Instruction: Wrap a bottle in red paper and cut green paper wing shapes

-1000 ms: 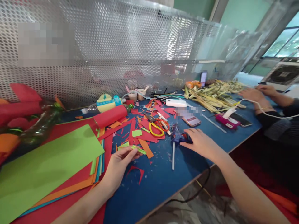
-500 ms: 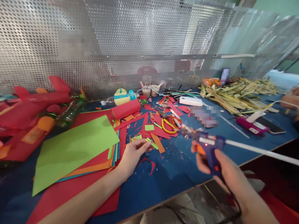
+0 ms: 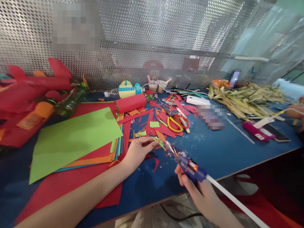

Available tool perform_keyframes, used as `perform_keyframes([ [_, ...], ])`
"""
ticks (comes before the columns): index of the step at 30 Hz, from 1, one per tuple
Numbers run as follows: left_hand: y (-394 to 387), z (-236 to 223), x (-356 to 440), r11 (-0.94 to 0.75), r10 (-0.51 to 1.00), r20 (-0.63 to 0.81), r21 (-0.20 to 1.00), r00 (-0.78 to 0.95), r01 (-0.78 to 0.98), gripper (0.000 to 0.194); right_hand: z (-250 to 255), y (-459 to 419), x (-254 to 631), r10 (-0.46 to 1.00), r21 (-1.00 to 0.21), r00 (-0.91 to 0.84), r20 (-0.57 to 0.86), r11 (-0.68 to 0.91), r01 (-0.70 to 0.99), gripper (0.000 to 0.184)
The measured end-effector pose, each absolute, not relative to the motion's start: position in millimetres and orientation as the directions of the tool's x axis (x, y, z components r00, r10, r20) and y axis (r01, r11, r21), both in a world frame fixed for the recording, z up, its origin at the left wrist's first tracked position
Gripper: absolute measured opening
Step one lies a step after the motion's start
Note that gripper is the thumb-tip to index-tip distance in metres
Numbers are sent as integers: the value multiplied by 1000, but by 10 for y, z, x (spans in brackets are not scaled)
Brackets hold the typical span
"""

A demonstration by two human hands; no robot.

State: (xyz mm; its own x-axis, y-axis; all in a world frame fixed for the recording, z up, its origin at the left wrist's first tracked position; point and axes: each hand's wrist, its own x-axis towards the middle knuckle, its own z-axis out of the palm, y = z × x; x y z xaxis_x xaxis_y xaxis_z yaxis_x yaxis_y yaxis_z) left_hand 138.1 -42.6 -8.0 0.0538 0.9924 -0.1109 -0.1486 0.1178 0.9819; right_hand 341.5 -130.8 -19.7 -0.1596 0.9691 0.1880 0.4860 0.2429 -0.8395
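Between the thumb and fingers of my left hand (image 3: 141,152) is a small green paper strip (image 3: 159,142), held over the blue table. My right hand (image 3: 198,190) is wrapped round a blue hot glue gun (image 3: 192,169) with a white glue stick (image 3: 234,198) running out of its back. The gun's nozzle (image 3: 169,145), covered in stringy glue, is at the strip's right end; I cannot tell whether they touch. Scissors (image 3: 177,123) with yellow and red handles lie behind, among red paper scraps (image 3: 161,126).
Green paper (image 3: 76,139) tops a stack of coloured sheets at left, near red paper-covered bottles (image 3: 35,85). A red-wrapped bottle (image 3: 130,103), a white power bank (image 3: 198,100) and dried husks (image 3: 249,95) lie further back. A perforated metal screen (image 3: 142,38) rises behind. Another person's hand (image 3: 295,112) shows at right.
My right hand has brought the glue gun left and tilted it, so its nozzle is now at the green strip. My left hand has shifted slightly right, still pinching the strip.
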Motion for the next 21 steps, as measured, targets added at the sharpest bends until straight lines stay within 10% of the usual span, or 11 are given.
perform_keyframes([
  [21,-434,-48,1399,96,993,-86,988,81,-119,21,77,-1151,3255,935,-742,-255,245,350,572,19],
])
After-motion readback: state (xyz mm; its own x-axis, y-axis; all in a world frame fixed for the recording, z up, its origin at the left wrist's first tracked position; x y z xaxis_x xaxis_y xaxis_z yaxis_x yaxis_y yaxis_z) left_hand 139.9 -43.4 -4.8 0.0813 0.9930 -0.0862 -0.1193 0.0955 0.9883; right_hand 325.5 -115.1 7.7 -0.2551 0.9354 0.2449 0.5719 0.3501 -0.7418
